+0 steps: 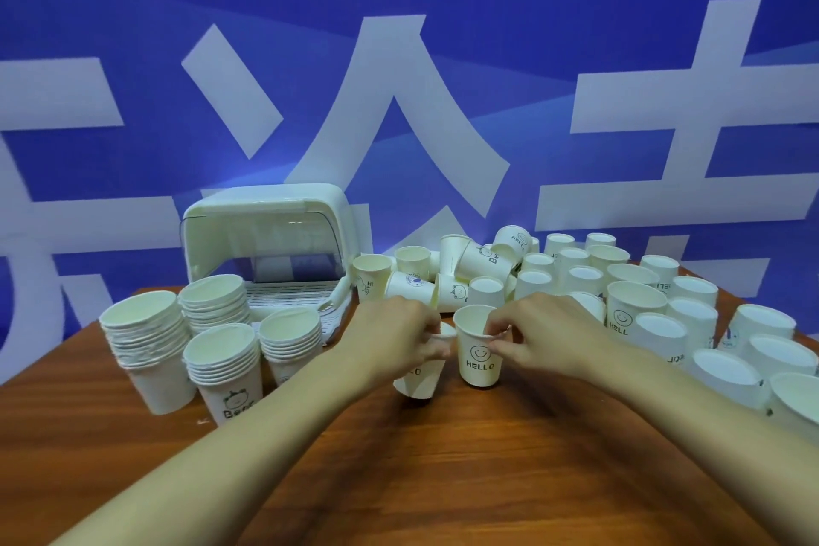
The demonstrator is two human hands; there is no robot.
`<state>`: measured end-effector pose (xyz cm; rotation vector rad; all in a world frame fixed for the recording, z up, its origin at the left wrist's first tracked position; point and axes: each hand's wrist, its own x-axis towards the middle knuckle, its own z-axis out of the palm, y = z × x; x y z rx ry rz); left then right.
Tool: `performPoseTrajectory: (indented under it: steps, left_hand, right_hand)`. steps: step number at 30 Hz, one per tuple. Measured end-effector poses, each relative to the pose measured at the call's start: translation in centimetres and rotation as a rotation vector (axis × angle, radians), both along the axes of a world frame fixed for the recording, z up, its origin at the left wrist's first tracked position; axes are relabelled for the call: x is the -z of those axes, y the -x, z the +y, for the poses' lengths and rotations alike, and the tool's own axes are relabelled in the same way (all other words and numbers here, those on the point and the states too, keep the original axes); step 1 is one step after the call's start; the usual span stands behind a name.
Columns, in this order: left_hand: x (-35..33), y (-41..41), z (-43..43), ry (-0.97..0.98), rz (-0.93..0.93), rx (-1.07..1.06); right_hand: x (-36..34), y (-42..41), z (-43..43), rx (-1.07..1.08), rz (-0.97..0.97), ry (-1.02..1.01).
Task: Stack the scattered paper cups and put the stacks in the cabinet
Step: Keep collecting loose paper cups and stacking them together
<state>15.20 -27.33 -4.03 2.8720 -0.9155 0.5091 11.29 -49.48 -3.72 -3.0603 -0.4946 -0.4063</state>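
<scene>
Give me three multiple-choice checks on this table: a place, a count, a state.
1. Where is the cabinet? A. back left of the table B. front right C. on the floor
2. How many stacks of cups stand on the table's left side? A. two B. four C. seven
3. The right hand is: A. lying flat B. pinching the HELLO cup's rim C. inside the cabinet
Answers: 1 A, it stands behind the stacks; 2 B, four piles show there; 3 B, it grips the rim.

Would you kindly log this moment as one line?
left hand grips tilted cup | right hand pinches HELLO cup rim | four stacks near cabinet
</scene>
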Motion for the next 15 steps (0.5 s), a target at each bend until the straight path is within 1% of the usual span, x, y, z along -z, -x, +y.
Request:
performPoseTrajectory:
  steps: [4,7,9,13,15]
  left_hand:
    - [-0.8,0.5,1.9,0.062,-0.087,-0.057]
    - [-2.0,1.0,3.9,0.178,-0.132,-0.06]
    - [-3.1,1.3,5.4,0.274,-0.129,-0.066]
    - [-5.7,2.2,9.4,0.419,-0.163,-0.098]
    - [-6.9,3.1,11.8,0.438,-0.212,-0.137]
  right_hand:
    - [-1.0,-0.2,1.8,-0.004,-0.064,-0.053]
    - [-2.4,-0.5,3.6,-0.009,-0.122,-0.132]
    - [-3.5,-0.8,4.9,-0.017,-0.166,-0.216]
    - [-5.4,-1.7,8.0,-0.082,-0.198,-0.337]
    - [-6.0,-2.0,9.9,-0.136,-0.2,-0.354]
